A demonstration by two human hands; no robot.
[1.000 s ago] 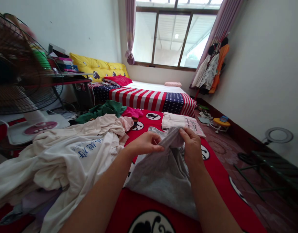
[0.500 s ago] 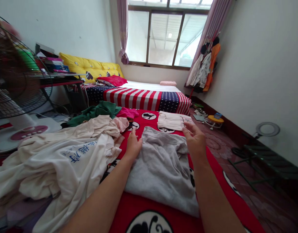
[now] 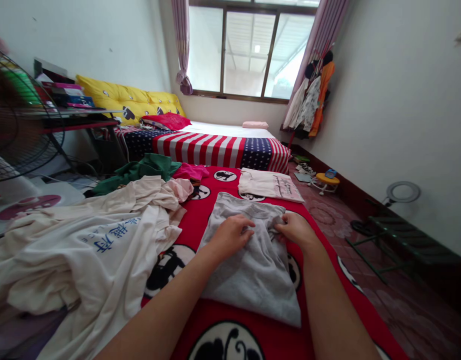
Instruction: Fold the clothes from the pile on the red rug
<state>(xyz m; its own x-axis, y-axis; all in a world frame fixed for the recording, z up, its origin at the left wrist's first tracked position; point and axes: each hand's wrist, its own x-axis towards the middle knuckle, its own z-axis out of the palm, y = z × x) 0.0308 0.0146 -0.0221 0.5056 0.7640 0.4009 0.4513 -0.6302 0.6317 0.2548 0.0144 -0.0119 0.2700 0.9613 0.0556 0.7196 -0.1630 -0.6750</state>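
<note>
A grey shirt, folded into a rough rectangle with wrinkles, lies in front of me on a red patterned blanket. My left hand is over the upper middle of the shirt, its thumb and fingers apart and loosely bent. At the shirt's upper right edge, my right hand has its fingers closed on a bunched bit of the cloth. Beyond the shirt sits a folded pale pink garment with print on it.
Left of the shirt is a heap of cream clothes, with green and pink cloth behind. A fan stands at far left. A flag-patterned bed is at the back; a green folding bench is at right.
My left hand has moved right, from beside the shirt to over it. My right hand has come in and taken hold of the shirt's right edge. The view has shifted slightly.
</note>
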